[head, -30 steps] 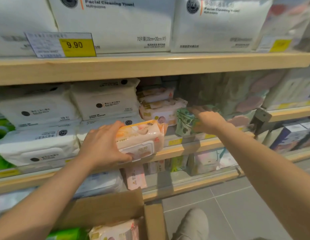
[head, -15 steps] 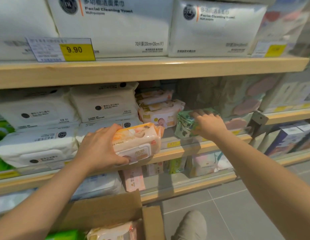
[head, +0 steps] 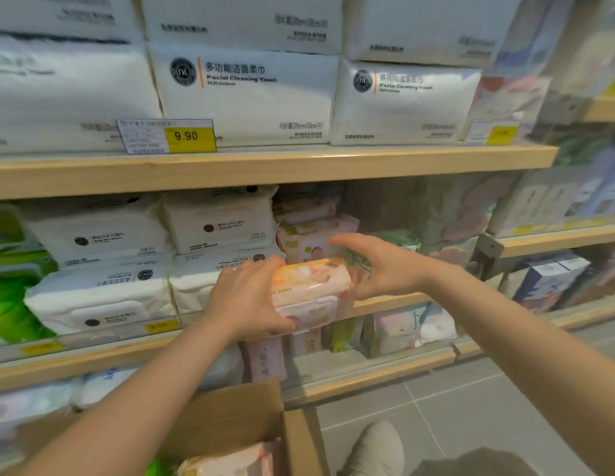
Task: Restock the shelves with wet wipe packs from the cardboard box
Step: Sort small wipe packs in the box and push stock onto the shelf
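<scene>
left hand (head: 246,300): grips pink wipe pack (head: 311,292) at middle shelf (head: 385,304) front edge | right hand (head: 378,266): fingers spread, apparently touching pack's right end | cardboard box (head: 230,417): below

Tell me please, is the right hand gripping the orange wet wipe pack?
No, the right hand is spread open beside the orange wet wipe pack, which the left hand grips.
</scene>
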